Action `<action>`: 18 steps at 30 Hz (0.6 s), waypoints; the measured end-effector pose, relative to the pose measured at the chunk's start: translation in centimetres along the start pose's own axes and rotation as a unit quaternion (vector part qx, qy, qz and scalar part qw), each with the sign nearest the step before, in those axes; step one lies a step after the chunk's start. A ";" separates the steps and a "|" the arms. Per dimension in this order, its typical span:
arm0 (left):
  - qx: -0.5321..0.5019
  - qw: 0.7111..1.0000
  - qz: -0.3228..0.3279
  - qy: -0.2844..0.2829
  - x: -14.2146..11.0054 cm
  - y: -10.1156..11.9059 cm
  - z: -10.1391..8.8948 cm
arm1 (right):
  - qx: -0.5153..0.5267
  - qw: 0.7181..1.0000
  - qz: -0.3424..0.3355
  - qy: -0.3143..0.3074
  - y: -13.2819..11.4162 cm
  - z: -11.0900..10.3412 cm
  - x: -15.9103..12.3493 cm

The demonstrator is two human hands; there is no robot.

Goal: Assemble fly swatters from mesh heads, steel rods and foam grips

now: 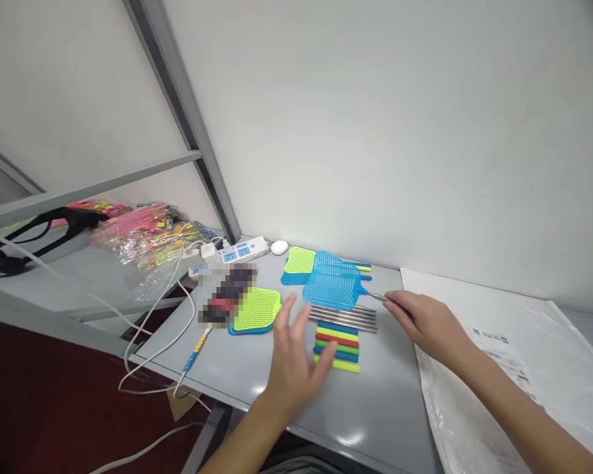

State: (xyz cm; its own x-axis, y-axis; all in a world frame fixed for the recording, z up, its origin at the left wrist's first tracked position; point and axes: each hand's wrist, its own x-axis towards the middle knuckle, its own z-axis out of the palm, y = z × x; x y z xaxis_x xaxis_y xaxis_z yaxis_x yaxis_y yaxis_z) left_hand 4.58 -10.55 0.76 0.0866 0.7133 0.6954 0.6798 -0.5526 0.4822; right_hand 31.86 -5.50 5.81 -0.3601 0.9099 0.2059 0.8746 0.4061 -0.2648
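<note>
My right hand (427, 322) grips a fly swatter (333, 283) by the near end of its metal rod; its perforated blue head hangs over the table, pointing left. Fingers apart and holding nothing, my left hand (296, 362) hovers just left of a row of coloured handle sleeves (337, 345) in blue, yellow, red and green. Several thin metal rods (350, 319) lie side by side behind the sleeves. A yellow-green swatter head (257, 308) rests on a blue one at the left. Behind the held swatter, another yellow-green head (300, 260) lies over blue, partly covered.
A blurred-out dark object (227, 296) lies at the table's left with a cable attached. Behind it are a power strip (244, 250) and a white round device (279, 247). Plastic-wrapped colourful goods (148, 230) sit beyond the metal frame. A white plastic package (474, 395) covers the right side.
</note>
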 end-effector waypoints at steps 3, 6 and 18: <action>-0.033 0.999 0.021 0.036 1.7 -1.8 -1.5 | 0.014 0.999 -0.026 -0.022 -1.6 -0.5 -2.9; -0.016 0.991 0.135 -0.007 2.6 -3.0 -2.8 | 0.019 0.998 -0.061 -0.021 -3.7 -0.9 -4.6; -0.183 0.977 0.046 -0.104 -0.8 -0.9 -5.1 | 0.135 0.977 -0.078 -0.144 -8.6 -1.4 -5.0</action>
State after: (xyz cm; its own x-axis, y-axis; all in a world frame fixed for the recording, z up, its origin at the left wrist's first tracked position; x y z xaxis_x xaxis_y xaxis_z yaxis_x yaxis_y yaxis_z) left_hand 0.13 -12.79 2.51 0.3063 0.7044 0.6403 0.3603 -0.7084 0.6069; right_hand 26.59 -13.71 8.40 -0.5932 0.8050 0.0012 0.6975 0.5147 -0.4985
